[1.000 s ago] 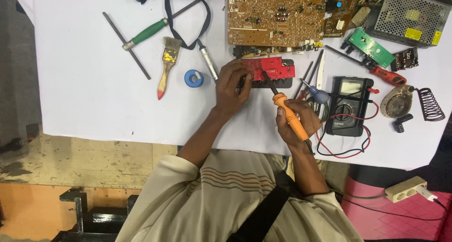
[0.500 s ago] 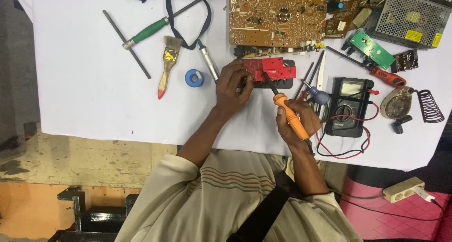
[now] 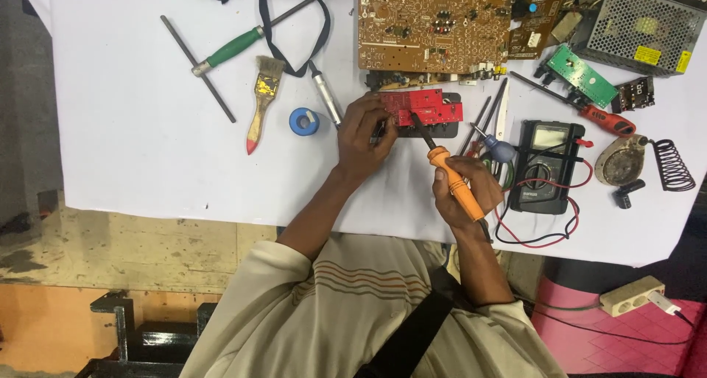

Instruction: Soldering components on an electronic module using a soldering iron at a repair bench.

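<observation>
Nothing has visibly moved since the earlier frames: the left hand [image 3: 362,133] still pins the red circuit board [image 3: 427,107] at upper centre of the bench [image 3: 132,150], its fingers pressed down to steady it, while the right hand [image 3: 465,188], fingers clenched pen-like, angles the orange soldering iron [image 3: 451,178] onto it.

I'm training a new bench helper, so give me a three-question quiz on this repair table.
1. True or false: the right hand holds the orange-handled soldering iron.
2. Which thing does the left hand steady: A the large brown circuit board, B the small red circuit board, C the blue tape roll?
3. What lies just right of the soldering hand?

Key: 1 true; 2 B; 3 the black multimeter.
</observation>
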